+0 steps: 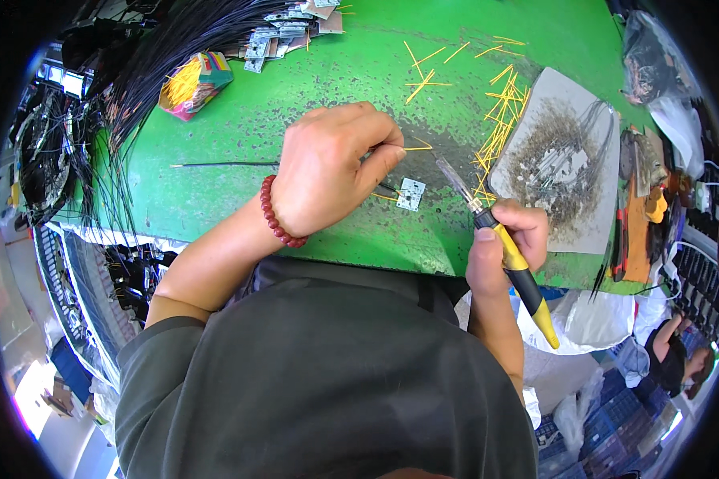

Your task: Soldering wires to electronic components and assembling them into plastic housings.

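Observation:
My left hand [339,156] is closed in a pinch above the bench, with a short bent yellow wire [419,148] sticking out past its fingertips. Just below those fingers lies a small white circuit board [411,194]; a yellow wire runs from its left edge. A black cable [232,164] stretches out to the left from behind my wrist, and my hand hides how it meets the board. My right hand [510,243] grips a yellow-and-black soldering iron [518,270]. Its metal tip points up and left, apart from both the board and the wire.
Loose yellow wires [499,120] are scattered on the green bench [375,72]. To the right lies a scorched grey board [599,176], beside several hand tools [635,215]. A small box of yellow wires [196,84] and bundled black cables with boards [272,40] occupy the far left.

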Demonstrator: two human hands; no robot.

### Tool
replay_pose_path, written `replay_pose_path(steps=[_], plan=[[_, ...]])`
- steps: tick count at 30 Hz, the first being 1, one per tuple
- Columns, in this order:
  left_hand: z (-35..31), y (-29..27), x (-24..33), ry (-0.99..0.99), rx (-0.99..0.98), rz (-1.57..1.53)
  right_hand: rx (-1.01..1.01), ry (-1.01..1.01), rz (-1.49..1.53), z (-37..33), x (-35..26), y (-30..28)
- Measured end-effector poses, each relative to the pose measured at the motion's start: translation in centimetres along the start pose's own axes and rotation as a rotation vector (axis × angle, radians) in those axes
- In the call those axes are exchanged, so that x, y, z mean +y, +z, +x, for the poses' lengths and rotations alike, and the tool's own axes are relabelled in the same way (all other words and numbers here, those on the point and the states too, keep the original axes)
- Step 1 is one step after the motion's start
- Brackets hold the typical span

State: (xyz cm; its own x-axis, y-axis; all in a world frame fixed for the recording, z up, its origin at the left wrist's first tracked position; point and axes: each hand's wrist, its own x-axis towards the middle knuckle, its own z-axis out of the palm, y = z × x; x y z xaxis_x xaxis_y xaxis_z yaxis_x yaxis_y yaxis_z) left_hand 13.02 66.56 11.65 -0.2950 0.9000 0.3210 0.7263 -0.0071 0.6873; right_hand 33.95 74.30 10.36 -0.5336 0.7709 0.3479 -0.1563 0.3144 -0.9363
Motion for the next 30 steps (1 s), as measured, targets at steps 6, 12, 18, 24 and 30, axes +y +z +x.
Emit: replay_pose_path(steps=[6, 12, 18, 24, 30], plan=[[-0.1, -0.1, -0.2, 0.008, 0.008, -0.054, 0.086, -0.045, 0.076, -0.1, 0.2, -0.3], [-0.7, 0.1, -0.2, 0.008, -0.019, -0.057, 0.060, -0.011, 0.100, -0.6, -0.4, -0.3], [-0.6, 0.2, -0.2, -0.017, -0.008, -0.095, 0.084, 0.015, 0.127, -0.5, 0.3, -0.3], [-0.8, 0.2, -0.4, 0.002, -0.001, -0.087, 0.065, 0.030, 0.043, -0.7, 0.0, 0.2], [-0.7, 0.4, -0.4, -0.020, -0.015, -0.089, 0.149, 0.035, 0.060, -0.7, 0.4, 0.0]])
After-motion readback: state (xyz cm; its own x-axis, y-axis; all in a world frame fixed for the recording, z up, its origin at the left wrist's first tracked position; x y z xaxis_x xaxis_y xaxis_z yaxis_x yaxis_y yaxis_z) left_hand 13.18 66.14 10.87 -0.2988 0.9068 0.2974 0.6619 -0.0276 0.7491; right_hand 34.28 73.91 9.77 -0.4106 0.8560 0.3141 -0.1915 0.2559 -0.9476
